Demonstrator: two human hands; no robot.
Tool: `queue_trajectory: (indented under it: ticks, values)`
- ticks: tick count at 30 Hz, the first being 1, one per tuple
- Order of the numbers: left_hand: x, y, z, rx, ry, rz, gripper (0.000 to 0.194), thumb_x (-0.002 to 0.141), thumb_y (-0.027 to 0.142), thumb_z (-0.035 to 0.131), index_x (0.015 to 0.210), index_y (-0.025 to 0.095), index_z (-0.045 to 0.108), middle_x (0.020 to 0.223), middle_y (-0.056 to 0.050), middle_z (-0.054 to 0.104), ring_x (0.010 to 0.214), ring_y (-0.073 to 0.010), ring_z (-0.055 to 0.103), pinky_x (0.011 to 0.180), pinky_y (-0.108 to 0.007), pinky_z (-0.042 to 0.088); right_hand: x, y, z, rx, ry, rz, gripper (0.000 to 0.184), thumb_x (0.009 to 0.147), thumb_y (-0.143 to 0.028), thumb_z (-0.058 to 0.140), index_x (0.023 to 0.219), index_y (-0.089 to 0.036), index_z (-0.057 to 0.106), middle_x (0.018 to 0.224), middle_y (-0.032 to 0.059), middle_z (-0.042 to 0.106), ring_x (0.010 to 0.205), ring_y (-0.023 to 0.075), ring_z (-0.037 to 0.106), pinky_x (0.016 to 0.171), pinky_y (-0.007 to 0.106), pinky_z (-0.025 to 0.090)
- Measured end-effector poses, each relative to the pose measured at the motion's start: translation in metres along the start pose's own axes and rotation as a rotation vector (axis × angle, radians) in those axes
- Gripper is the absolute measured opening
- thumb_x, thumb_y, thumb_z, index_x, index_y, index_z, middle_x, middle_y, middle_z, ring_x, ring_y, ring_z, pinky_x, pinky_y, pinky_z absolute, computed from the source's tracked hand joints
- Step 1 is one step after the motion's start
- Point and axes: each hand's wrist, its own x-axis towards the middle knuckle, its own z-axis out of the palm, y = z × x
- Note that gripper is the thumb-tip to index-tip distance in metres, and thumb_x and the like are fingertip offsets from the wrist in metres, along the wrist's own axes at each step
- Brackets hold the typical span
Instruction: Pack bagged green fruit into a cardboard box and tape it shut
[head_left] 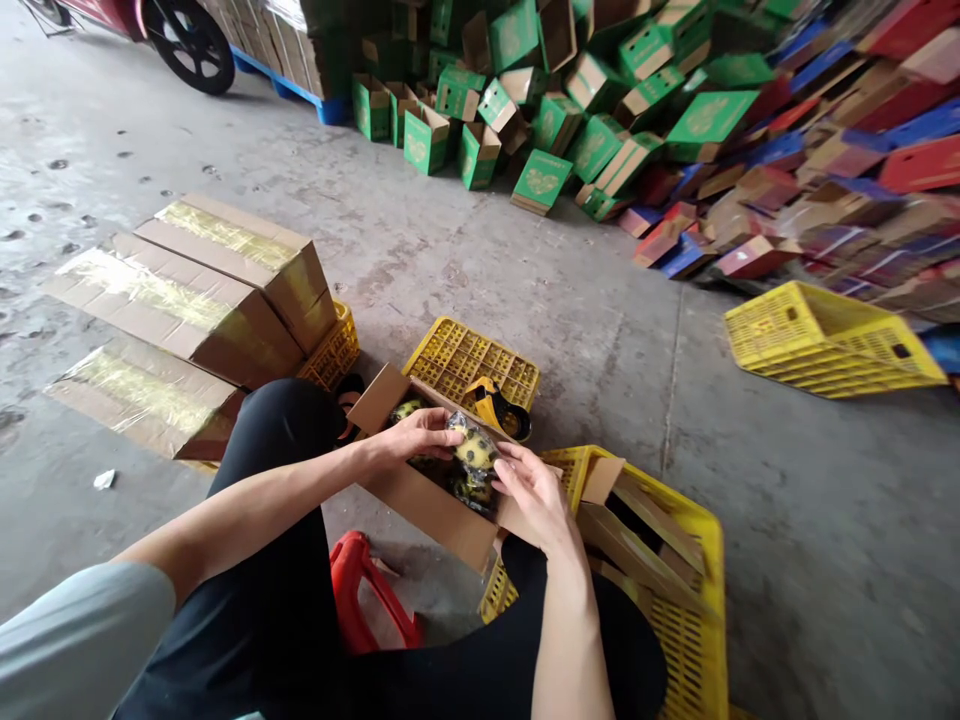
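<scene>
Between my two hands is a yellow, dark-spotted roundish item in clear plastic wrap [475, 446]; its exact kind is hard to tell. My left hand [415, 436] pinches it from the left with thumb and fingers. On its right side, the curled fingers of my right hand [531, 488] hold it too. Below it is an open cardboard box [431, 518] at my knees, with more spotted, wrapped items [407, 408] inside, partly hidden by my hands. A yellow-and-black tape dispenser [496, 408] lies just behind the box.
An upturned yellow crate [450, 352] stands beyond the box. To my right, another yellow crate [709, 520] holds an open carton [637, 530]. Taped cartons [202, 290] are at left, and a red plastic stool [352, 590] is below me. Green boxes [544, 180] pile up far back.
</scene>
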Motion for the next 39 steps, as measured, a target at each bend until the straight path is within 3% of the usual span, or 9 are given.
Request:
queue_trajectory:
  ticks: [4,8,14,20,23,27,32,36,39]
  values:
    - [0.001,-0.001,-0.002,-0.032,-0.011,0.057,0.057,0.068,0.038,0.098,0.113,0.017,0.069,0.121,-0.011,0.073,0.105,-0.0226,0.073,0.093,-0.034,0.058,0.006,0.007,0.002,0.021,0.037,0.022,0.06,0.071,-0.057,0.087,0.114,-0.017,0.075,0.098,0.0106,0.081,0.09,0.027,0.078,0.077,0.039,0.066]
    - [0.003,-0.003,-0.005,-0.066,-0.036,0.077,0.06,0.068,0.031,0.098,0.118,0.019,0.068,0.123,-0.01,0.071,0.106,-0.0223,0.072,0.096,-0.037,0.057,0.011,0.012,0.0,-0.021,0.111,-0.05,0.056,0.074,-0.055,0.085,0.116,-0.018,0.079,0.105,0.0109,0.082,0.088,0.0274,0.079,0.073,0.039,0.067]
    - [0.002,-0.005,-0.006,-0.055,-0.121,0.071,0.072,0.07,0.027,0.097,0.135,0.021,0.066,0.126,-0.01,0.073,0.113,-0.0226,0.071,0.103,-0.034,0.052,0.013,0.014,0.001,-0.076,0.178,-0.144,0.045,0.079,-0.051,0.08,0.113,-0.022,0.081,0.114,0.0092,0.081,0.091,0.0258,0.078,0.08,0.04,0.066]
    - [-0.004,0.006,0.0,-0.137,-0.061,-0.061,0.049,0.086,0.04,0.084,0.129,0.019,0.071,0.131,-0.013,0.072,0.118,-0.0256,0.071,0.104,-0.038,0.055,0.013,0.009,0.005,-0.052,0.205,-0.193,0.037,0.079,-0.05,0.08,0.102,-0.02,0.081,0.101,0.009,0.082,0.087,0.0245,0.077,0.081,0.04,0.065]
    - [-0.005,0.009,0.0,-0.162,-0.05,-0.102,0.047,0.085,0.034,0.084,0.127,0.018,0.072,0.127,-0.013,0.073,0.111,-0.0248,0.073,0.1,-0.038,0.059,0.012,0.007,0.005,-0.06,0.198,-0.227,0.032,0.079,-0.047,0.08,0.097,-0.021,0.08,0.101,0.0084,0.082,0.091,0.0251,0.077,0.088,0.042,0.063]
    - [-0.005,0.008,-0.002,-0.183,-0.094,-0.069,0.055,0.073,0.023,0.093,0.124,0.016,0.071,0.127,-0.016,0.071,0.108,-0.0243,0.073,0.092,-0.035,0.061,0.011,0.003,0.004,-0.015,0.155,-0.255,0.025,0.08,-0.044,0.079,0.092,-0.022,0.079,0.112,0.0093,0.081,0.11,0.0276,0.074,0.104,0.045,0.056]
    - [-0.005,0.008,-0.002,-0.17,-0.104,-0.015,0.064,0.065,0.019,0.097,0.123,0.02,0.069,0.13,-0.013,0.069,0.104,-0.0227,0.072,0.089,-0.034,0.06,0.008,-0.002,0.004,0.136,0.137,-0.12,0.043,0.086,-0.052,0.074,0.119,-0.025,0.076,0.137,0.011,0.071,0.127,0.0292,0.067,0.095,0.039,0.06]
    - [-0.004,0.008,0.0,-0.143,-0.113,0.043,0.067,0.062,0.017,0.096,0.123,0.021,0.07,0.131,-0.01,0.069,0.105,-0.0217,0.072,0.089,-0.032,0.058,0.008,-0.002,0.005,0.201,0.16,-0.029,0.053,0.084,-0.06,0.075,0.124,-0.025,0.073,0.13,0.0118,0.075,0.117,0.029,0.072,0.082,0.035,0.063]
    - [-0.002,0.006,0.001,-0.098,-0.143,0.094,0.07,0.058,0.014,0.096,0.123,0.022,0.071,0.132,-0.01,0.069,0.112,-0.0235,0.069,0.093,-0.032,0.055,0.009,0.0,0.008,0.18,0.14,-0.016,0.057,0.076,-0.056,0.085,0.122,-0.024,0.074,0.121,0.0107,0.078,0.11,0.0278,0.074,0.082,0.034,0.063]
